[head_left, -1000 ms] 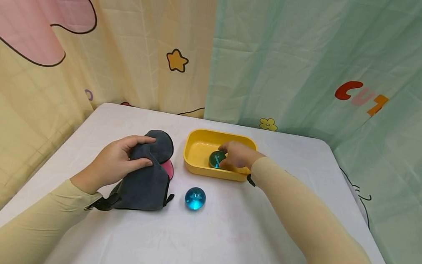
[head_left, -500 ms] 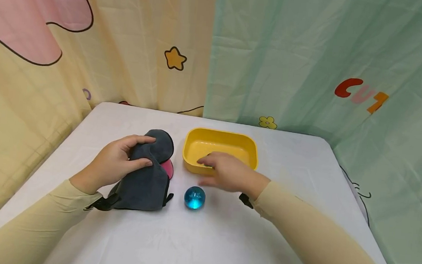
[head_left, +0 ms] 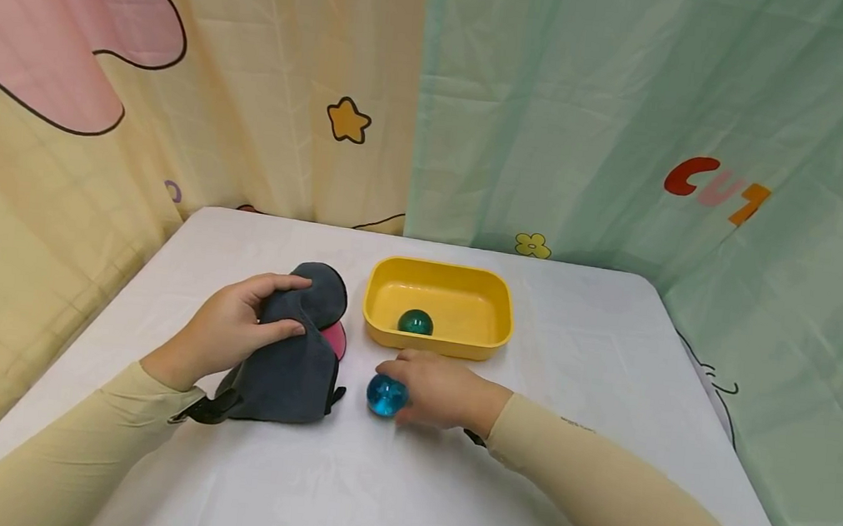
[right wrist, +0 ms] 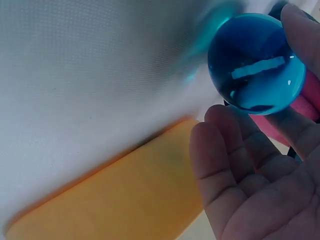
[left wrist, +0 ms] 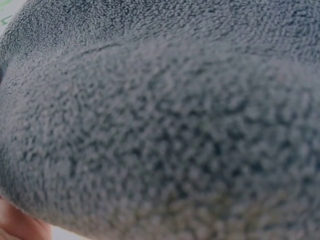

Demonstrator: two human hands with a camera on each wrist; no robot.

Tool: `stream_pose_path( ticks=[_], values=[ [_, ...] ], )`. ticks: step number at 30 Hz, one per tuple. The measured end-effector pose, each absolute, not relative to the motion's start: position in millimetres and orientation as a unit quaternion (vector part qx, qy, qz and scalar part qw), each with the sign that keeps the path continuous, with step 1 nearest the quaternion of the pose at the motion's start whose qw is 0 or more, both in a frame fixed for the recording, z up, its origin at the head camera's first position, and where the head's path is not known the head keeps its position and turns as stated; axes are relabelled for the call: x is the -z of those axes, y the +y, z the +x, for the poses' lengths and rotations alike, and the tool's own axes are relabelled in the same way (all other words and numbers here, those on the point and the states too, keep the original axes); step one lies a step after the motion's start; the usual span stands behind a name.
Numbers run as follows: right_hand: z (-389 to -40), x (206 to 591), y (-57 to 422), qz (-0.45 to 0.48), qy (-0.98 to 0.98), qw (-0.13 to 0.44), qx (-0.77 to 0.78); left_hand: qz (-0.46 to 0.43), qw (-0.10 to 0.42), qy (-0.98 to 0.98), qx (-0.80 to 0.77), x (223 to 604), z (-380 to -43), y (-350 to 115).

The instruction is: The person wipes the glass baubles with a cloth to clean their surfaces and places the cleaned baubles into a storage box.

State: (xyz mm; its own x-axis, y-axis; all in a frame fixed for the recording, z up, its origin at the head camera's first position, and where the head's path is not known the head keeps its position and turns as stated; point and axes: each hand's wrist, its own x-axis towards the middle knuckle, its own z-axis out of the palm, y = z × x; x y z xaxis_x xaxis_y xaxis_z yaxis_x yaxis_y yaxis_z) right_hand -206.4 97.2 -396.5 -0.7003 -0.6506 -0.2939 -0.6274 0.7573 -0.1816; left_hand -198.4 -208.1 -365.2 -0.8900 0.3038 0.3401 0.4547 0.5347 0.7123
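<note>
My left hand point(head_left: 224, 325) grips a dark grey, fuzzy cloth piece point(head_left: 288, 368) with rounded flaps and a pink part showing at its right side. Its fleecy surface point(left wrist: 160, 120) fills the left wrist view. At the front of the tray, my right hand point(head_left: 448, 392) has thumb and fingers about a clear blue glass ball point(head_left: 384, 397). In the right wrist view the thumb overlaps one side of the ball point(right wrist: 255, 65), while a finger lies against the opposite side. A dark green glass ball point(head_left: 415, 323) sits inside the yellow tray point(head_left: 492, 349), near its front left corner.
White cloth covers the table point(head_left: 341, 490). Patterned curtains, a cream one point(head_left: 270, 99) and a green one point(head_left: 554, 124), hang behind it. The yellow tray stands just beyond the right hand, and the grey cloth piece lies left of the blue ball.
My right hand has let go of the green ball, left in the tray, and moved toward me to the blue ball. The left hand has kept its hold on the grey cloth.
</note>
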Motion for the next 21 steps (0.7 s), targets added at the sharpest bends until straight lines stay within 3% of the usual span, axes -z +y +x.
stream_pose_path(
  ticks=[21],
  values=[
    [-223.2,410.3,102.0,-0.289,0.924,0.202,0.149,-0.220,0.090,-0.873,0.427,364.7,-198.9,-207.9]
  ],
)
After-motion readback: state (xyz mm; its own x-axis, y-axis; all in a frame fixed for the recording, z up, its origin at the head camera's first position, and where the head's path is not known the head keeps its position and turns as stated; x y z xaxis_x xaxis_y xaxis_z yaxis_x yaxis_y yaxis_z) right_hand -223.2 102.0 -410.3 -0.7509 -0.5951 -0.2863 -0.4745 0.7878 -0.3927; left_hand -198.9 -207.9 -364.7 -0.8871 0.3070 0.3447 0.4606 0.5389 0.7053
